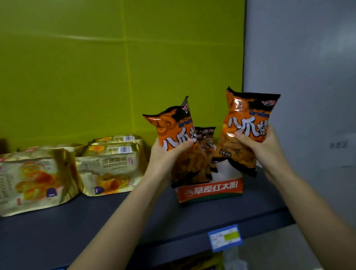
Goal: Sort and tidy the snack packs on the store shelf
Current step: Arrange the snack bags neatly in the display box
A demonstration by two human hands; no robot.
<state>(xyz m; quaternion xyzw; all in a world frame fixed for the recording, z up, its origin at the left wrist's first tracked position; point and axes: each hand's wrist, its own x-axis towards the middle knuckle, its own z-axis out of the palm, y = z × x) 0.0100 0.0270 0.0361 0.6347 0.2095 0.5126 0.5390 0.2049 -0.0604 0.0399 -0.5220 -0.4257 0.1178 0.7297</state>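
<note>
Currently: left hand (pixel 166 155) clasps one orange pack (pixel 174 126), right hand (pixel 257 147) a second pack (pixel 250 116), above the tray (pixel 209 191) at the shelf's (pixel 94 222) right end. Likely risk: slick film slips, toppling rear packs (pixel 206 137).

Bare shelf (pixel 94 222) between croissant packs (pixel 109 165) and display box (pixel 209 191).

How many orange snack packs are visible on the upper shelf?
3: one pack held by the left hand, one by the right hand, one standing in the red tray between them; more may hide behind.
</note>
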